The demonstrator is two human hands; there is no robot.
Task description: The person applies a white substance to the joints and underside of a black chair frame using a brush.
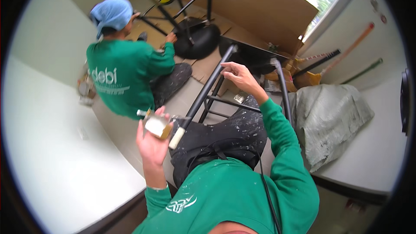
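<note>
In my left hand (154, 145), turned palm up, rests a small whitish container (157, 126) with a tan side. Fingers curl around it, and thin pale pieces stick out past its edges; their kind is unclear. A black stool leg (203, 93) with a white end cap (177, 138) slants just right of it. My right hand (242, 78) reaches the far part of that leg, fingers bent and thumb apart, fingertips at or against the tube. The upturned black stool (234, 103) stands over my paint-spotted trousers.
On the left a co-worker in green (119, 73) sits by another upturned stool (195, 41). To my right lie a grey plastic sack (329, 115) and several brooms with long handles (351, 47). Cardboard (255, 6) leans below the window.
</note>
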